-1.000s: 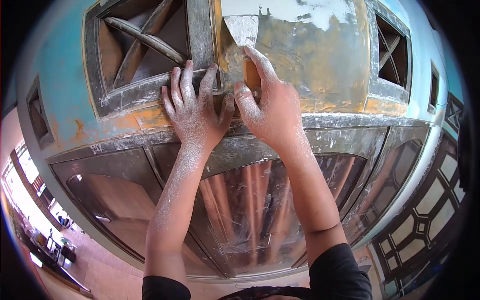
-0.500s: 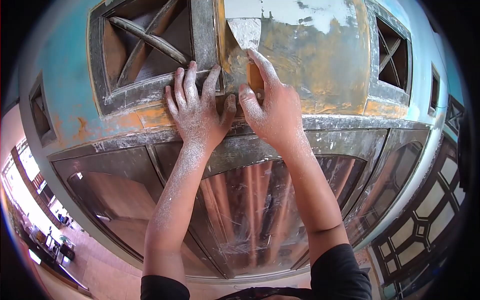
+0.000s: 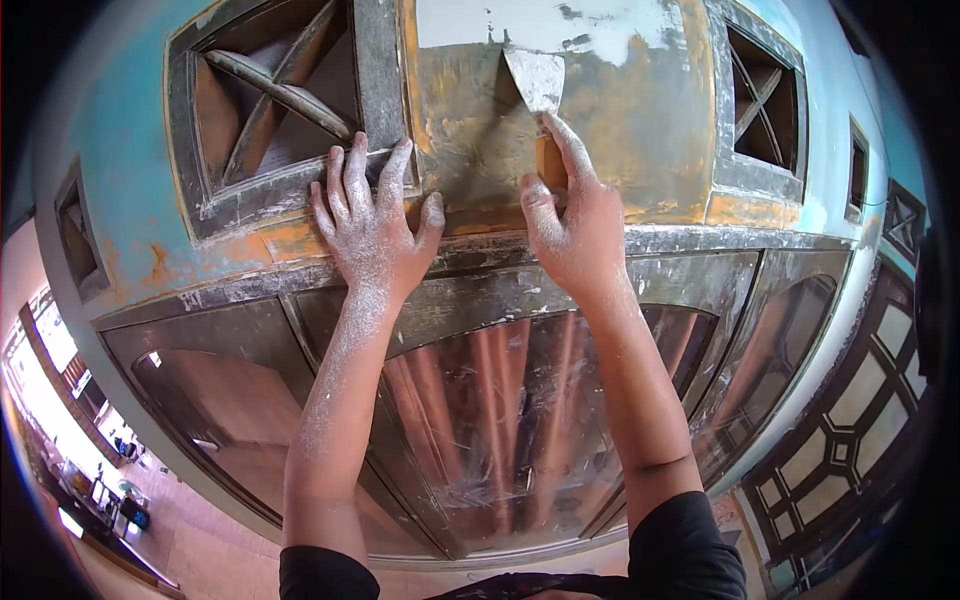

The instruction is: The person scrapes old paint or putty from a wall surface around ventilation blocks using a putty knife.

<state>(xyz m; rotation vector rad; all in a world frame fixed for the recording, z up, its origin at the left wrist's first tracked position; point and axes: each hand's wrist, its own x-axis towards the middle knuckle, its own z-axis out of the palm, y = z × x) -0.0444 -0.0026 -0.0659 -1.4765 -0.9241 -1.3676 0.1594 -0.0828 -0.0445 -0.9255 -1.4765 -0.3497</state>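
My right hand (image 3: 576,228), dusted white, grips a putty knife (image 3: 538,82) by its orange handle. Its index finger lies along the tool. The blade is pressed flat on a scraped, ochre-grey wall panel (image 3: 640,130), just under a patch of white filler (image 3: 540,25). My left hand (image 3: 368,232) rests flat, fingers spread, on the grey frame moulding (image 3: 250,195) to the left of the panel. It holds nothing.
A lattice vent opening (image 3: 270,95) sits left of the panel, another vent (image 3: 755,100) to the right. Below the hands is a glazed window (image 3: 480,420) smeared with dust. Turquoise wall (image 3: 110,150) surrounds the frames. A dark lattice window (image 3: 840,440) is at the lower right.
My right hand has slid the putty knife to the right across the panel. The left hand has stayed flat on the moulding.
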